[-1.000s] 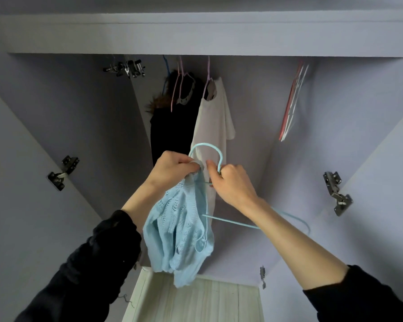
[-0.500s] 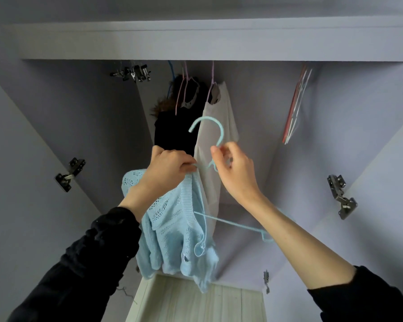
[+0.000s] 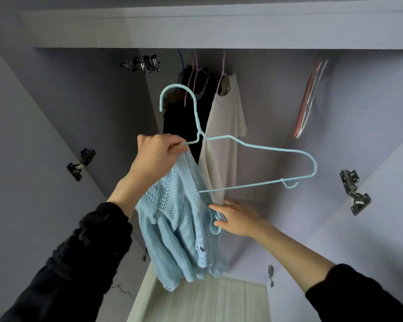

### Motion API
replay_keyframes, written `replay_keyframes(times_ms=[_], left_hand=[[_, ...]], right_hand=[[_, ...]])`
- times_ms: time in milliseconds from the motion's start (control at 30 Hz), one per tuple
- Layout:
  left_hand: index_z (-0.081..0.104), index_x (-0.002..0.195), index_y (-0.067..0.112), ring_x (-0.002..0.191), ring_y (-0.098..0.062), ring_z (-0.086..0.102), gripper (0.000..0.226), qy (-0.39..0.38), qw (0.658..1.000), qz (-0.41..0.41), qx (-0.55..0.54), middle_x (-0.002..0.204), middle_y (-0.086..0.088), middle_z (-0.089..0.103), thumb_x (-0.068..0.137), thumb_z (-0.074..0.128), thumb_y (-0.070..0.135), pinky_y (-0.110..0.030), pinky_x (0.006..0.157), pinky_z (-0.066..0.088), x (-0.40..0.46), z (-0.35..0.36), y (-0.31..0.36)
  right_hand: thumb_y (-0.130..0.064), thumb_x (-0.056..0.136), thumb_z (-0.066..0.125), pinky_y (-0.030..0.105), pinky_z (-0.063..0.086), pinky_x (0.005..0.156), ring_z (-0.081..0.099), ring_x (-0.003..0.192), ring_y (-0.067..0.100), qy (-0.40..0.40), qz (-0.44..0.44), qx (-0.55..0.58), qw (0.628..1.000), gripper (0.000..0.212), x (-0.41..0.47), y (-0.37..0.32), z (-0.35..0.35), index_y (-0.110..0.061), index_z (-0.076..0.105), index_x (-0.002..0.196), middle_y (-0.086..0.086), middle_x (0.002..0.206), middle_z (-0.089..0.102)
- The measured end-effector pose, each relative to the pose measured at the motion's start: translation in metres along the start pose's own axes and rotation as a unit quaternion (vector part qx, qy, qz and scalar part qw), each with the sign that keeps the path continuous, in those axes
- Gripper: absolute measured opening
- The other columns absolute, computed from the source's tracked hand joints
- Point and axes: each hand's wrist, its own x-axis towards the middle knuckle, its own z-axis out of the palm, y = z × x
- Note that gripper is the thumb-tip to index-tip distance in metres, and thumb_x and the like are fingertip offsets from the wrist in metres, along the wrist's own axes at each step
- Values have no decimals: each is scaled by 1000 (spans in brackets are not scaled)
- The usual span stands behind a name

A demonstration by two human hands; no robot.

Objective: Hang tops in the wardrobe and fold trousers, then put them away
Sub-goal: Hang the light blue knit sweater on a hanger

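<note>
Lilac wardrobe [image 3: 219,31] interior filled the view, doors open, hinges on both sides, pale wood shelf [image 3: 203,298] below.

Left to right: left hand [image 3: 157,156] held the grip high, fingers curled round the blue hanger [image 3: 261,148] at its left shoulder wire, with the neckline of the light-blue knit top [image 3: 177,228] bunched in the same grip. Top hung straight below that grip, all its weight on the left; hanger's right shoulder stuck out bare to the right. Right hand [image 3: 236,219] sat below and right of the left grip, fingers fairly straight, touching a loop of the top's edge, no firm pinch that I could see.

My read of the step: top only half on. Keep left grip steady, draw the loose side rightward over the bare shoulder, level it, then hook on the rail beside the black garment [image 3: 184,122] and white top [image 3: 226,122] above the grip. Open knit, so avoid snagging on the hanger's small end hook.

No brand, label or legible writing.
</note>
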Motion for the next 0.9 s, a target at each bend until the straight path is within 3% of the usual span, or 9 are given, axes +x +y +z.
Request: replay_keyframes(times_ms=[167, 267, 333, 467, 533, 600, 733, 800, 900], left_hand=[[72, 95, 18, 75, -22, 58, 15, 5, 999, -36, -16, 74, -5, 67, 93, 59, 25, -22, 80, 15, -9, -17, -8], [72, 99, 15, 77, -22, 58, 16, 9, 998, -66, -21, 78, -1, 68, 92, 59, 23, -34, 99, 25, -15, -28, -19], [71, 99, 15, 68, -20, 57, 15, 6, 997, -79, -23, 77, -6, 69, 92, 59, 21, -42, 102, 32, -18, -33, -26], [72, 97, 14, 50, -10, 43, 14, 5, 997, -76, -29, 69, -11, 66, 92, 59, 19, -42, 91, 40, -20, -32, -29], [72, 97, 12, 47, -11, 41, 14, -1, 997, -68, -40, 69, -11, 66, 92, 59, 18, -34, 79, 39, -22, -31, -24], [72, 98, 11, 44, -8, 41, 15, -10, 996, -63, -55, 65, -6, 64, 92, 59, 15, -27, 68, 35, -24, -32, -20], [73, 100, 13, 38, -5, 40, 17, 7, 995, -60, -78, 58, 16, 58, 91, 59, 10, -6, 49, 30, -29, -47, -17], [74, 99, 13, 37, -6, 38, 16, 23, 995, -58, -82, 61, 16, 60, 91, 60, 10, -5, 45, 29, -29, -56, -17], [74, 98, 11, 35, -5, 35, 15, 49, 994, -62, -77, 50, 23, 56, 91, 60, 10, -6, 41, 27, -29, -69, -22]], right_hand=[[-51, 91, 50, 40, 33, 104, 31, 137, 30, -84, 50, -86, 991, 64, 10, 19, 14, -35, 24, 146, 9, 150, 28], [-54, 90, 50, 40, 28, 109, 26, 141, 26, -143, 102, -130, 976, 64, 6, 40, 24, -31, 29, 145, 7, 155, 21], [-52, 91, 49, 39, 31, 107, 32, 138, 26, -149, 125, -104, 975, 64, -1, 50, 26, -31, 26, 146, 6, 154, 24], [-42, 92, 53, 31, 45, 88, 57, 109, 22, -8, 22, 32, 999, 48, -4, 27, 26, -31, 42, 137, -3, 122, 56], [-39, 90, 57, 28, 46, 76, 57, 85, 17, 39, -58, 115, 991, 47, 1, -3, 28, -34, 44, 135, -10, 92, 54], [-41, 89, 59, 28, 45, 71, 54, 75, 15, 61, -93, 126, 986, 54, 13, -26, 30, -36, 39, 138, -12, 82, 50], [-47, 88, 57, 32, 47, 76, 60, 96, 27, 13, -76, 42, 996, 63, 40, -39, 37, -36, 29, 144, 4, 112, 59], [-50, 87, 56, 33, 46, 78, 59, 101, 30, -10, -75, -2, 997, 62, 46, -40, 45, -38, 31, 142, 6, 114, 59], [-48, 89, 54, 36, 45, 87, 55, 111, 32, -46, -47, -70, 995, 55, 51, -34, 54, -24, 43, 137, 7, 124, 55]])
